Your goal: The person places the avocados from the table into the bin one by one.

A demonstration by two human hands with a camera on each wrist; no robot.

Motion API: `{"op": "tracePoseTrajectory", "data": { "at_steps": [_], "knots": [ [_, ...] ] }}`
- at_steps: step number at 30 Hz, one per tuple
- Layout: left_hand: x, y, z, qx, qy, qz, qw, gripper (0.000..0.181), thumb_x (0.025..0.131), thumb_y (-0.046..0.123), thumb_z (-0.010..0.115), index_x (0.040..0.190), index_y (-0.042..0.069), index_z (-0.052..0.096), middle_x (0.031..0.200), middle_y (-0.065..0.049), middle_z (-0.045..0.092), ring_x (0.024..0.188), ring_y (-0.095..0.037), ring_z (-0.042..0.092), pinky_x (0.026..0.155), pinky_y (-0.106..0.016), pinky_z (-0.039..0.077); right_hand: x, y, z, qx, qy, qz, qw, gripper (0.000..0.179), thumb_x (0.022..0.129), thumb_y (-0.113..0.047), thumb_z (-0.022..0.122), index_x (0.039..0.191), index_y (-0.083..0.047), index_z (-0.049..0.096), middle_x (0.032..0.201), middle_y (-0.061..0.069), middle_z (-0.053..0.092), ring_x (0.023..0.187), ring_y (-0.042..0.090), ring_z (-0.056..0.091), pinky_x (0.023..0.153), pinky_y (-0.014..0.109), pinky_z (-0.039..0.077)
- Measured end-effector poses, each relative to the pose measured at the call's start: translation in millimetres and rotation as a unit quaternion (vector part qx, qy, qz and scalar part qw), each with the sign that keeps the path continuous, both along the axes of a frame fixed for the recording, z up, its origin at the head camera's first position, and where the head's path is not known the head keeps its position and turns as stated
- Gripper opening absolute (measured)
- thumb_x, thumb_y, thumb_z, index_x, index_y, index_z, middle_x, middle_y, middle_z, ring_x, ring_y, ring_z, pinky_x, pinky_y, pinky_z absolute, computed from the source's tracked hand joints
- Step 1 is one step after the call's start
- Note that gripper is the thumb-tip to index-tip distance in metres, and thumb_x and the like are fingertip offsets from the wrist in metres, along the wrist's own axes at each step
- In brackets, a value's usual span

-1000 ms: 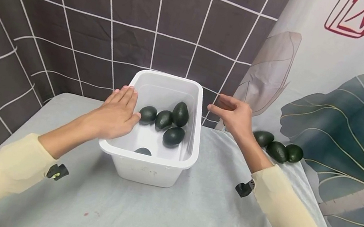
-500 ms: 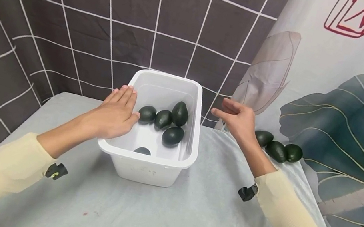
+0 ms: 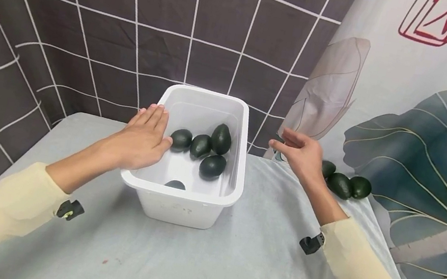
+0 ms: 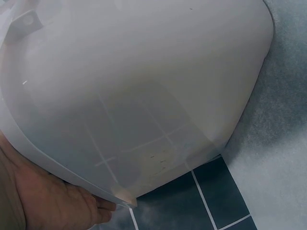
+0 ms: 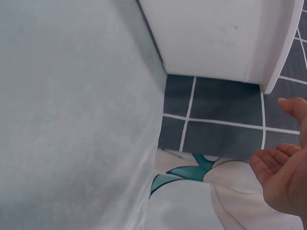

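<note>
My left hand (image 3: 143, 139) rests flat on the left rim of a white plastic bin (image 3: 180, 207), its fingers stretched out and together. In the left wrist view the same hand (image 4: 55, 201) lies along the rim, beside the bin's outer wall (image 4: 144, 96). Several dark green avocados lie inside, among them one avocado (image 3: 212, 166) near the right wall and another (image 3: 175, 184) partly hidden by the front rim. My right hand (image 3: 302, 157) hovers right of the bin, holding nothing, fingers loosely bent and thumb apart. Three avocados (image 3: 339, 185) sit beyond it, one partly covered by that hand.
A pale grey cloth (image 3: 183, 267) covers the table. Behind the bin hangs a dark tile-patterned sheet (image 3: 222, 19). On the right is a white sheet with a large leaf print (image 3: 435, 162), close to the three avocados.
My right hand has drifted right and slightly toward me, away from the bin and closer to the three avocados. The left hand, bin and avocados have stayed put.
</note>
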State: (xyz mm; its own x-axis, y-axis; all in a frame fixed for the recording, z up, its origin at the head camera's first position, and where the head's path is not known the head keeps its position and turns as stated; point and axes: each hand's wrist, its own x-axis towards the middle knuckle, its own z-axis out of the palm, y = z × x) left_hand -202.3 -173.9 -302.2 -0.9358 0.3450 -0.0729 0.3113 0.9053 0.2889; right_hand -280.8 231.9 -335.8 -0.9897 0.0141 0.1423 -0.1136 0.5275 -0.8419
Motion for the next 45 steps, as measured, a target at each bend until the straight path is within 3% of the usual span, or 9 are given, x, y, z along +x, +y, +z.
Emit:
{"op": "tracePoseTrajectory", "data": {
  "at_steps": [10,15,21,29,38,45],
  "knots": [
    [-0.7,-0.2,-1.7,0.002,0.001,0.0,1.0,0.078,0.119,0.036,0.029,0.175,-0.014,0.005,0.187,-0.033,-0.006,0.176,-0.051,-0.01,0.144,-0.065,-0.004,7.6,16.0,-6.9,0.021,-0.009,-0.015,0.9996,0.075,0.096,-0.046,0.089,0.158,-0.009,0.067,0.155,0.011,0.073,0.147,0.031,0.069,0.119,0.045,0.058],
    [-1.3,-0.2,-1.9,0.002,0.002,0.0,1.0,0.078,0.119,0.036,0.029,0.175,-0.014,0.005,0.187,-0.033,-0.006,0.176,-0.051,-0.01,0.144,-0.065,-0.004,11.2,23.0,-9.0,0.025,-0.013,-0.019,0.9994,0.073,0.097,-0.047,0.089,0.158,-0.011,0.068,0.155,0.009,0.073,0.147,0.029,0.069,0.11,0.028,0.061],
    [-1.2,0.1,-1.2,0.005,0.0,-0.001,1.0,0.078,0.119,0.035,0.03,0.175,-0.014,0.005,0.186,-0.033,-0.006,0.176,-0.05,-0.01,0.144,-0.065,-0.004,13.4,30.7,-10.5,0.028,-0.019,-0.026,0.9991,0.074,0.097,-0.048,0.089,0.157,-0.01,0.068,0.154,0.01,0.073,0.146,0.029,0.07,0.096,0.01,0.055],
    [0.9,-0.9,-0.8,0.009,-0.002,-0.003,1.0,0.078,0.119,0.036,0.028,0.175,-0.014,0.006,0.187,-0.034,-0.006,0.176,-0.051,-0.01,0.144,-0.065,-0.005,15.4,39.6,-12.3,0.021,-0.032,-0.046,0.9982,0.076,0.096,-0.048,0.09,0.159,-0.012,0.067,0.155,0.009,0.073,0.147,0.026,0.07,0.104,0.016,0.057],
    [0.6,-1.7,-1.0,0.009,0.0,-0.005,0.9999,0.079,0.119,0.037,0.028,0.175,-0.014,0.006,0.186,-0.034,-0.005,0.176,-0.052,-0.01,0.144,-0.066,-0.004,18.3,50.9,-15.7,0.014,-0.025,-0.056,0.998,0.079,0.096,-0.05,0.09,0.159,-0.009,0.066,0.156,0.013,0.072,0.148,0.031,0.068,0.084,0.005,0.055],
    [0.2,-0.8,-0.7,0.009,0.001,-0.006,0.9999,0.079,0.119,0.038,0.027,0.175,-0.014,0.005,0.186,-0.034,-0.005,0.176,-0.051,-0.011,0.144,-0.066,-0.005,21.4,58.7,-19.7,0.026,-0.02,-0.059,0.9977,0.082,0.096,-0.053,0.089,0.161,-0.009,0.064,0.156,0.012,0.072,0.15,0.03,0.067,0.087,0.003,0.052]
  ]
}}
